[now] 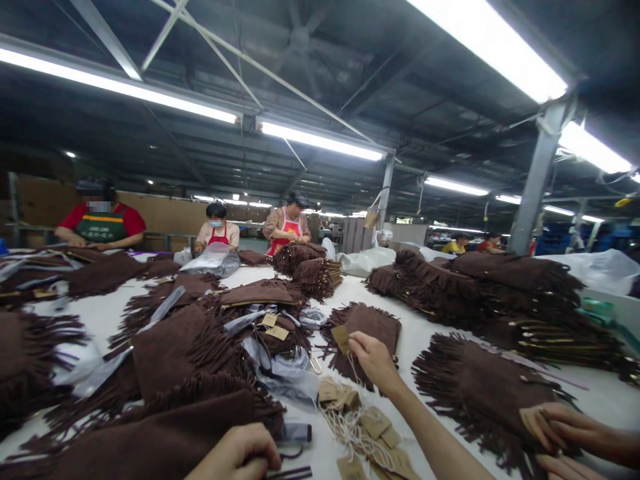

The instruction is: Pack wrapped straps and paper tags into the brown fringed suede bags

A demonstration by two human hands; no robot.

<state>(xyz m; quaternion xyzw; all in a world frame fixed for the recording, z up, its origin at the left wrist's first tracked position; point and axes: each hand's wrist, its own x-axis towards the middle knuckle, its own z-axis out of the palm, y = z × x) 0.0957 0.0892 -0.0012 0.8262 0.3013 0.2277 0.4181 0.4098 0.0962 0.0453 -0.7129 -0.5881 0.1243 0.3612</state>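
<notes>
My right hand [374, 360] is closed, pinching a brown cardboard hang tag [341, 338] with a white string. The tag is over a dark brown fringed bag [373, 323]. Below that arm lies a heap of similar loose tags [377, 427] with tangled white strings. At the bottom edge my left hand [245, 450] is curled closed beside a large brown suede bag [165, 440]; what its fingers hold is hidden. Two tags [277, 332] rest on another bag in the middle, near plastic-wrapped straps [280, 367] and a metal clip [315, 365].
At the right, a co-worker's hands [560, 427] touch another fringed bag [480, 380]. Bags are stacked high [500, 287] behind it. More bags [30, 360] cover the left side of the white table [117, 307]. Several people [287, 227] work across the table.
</notes>
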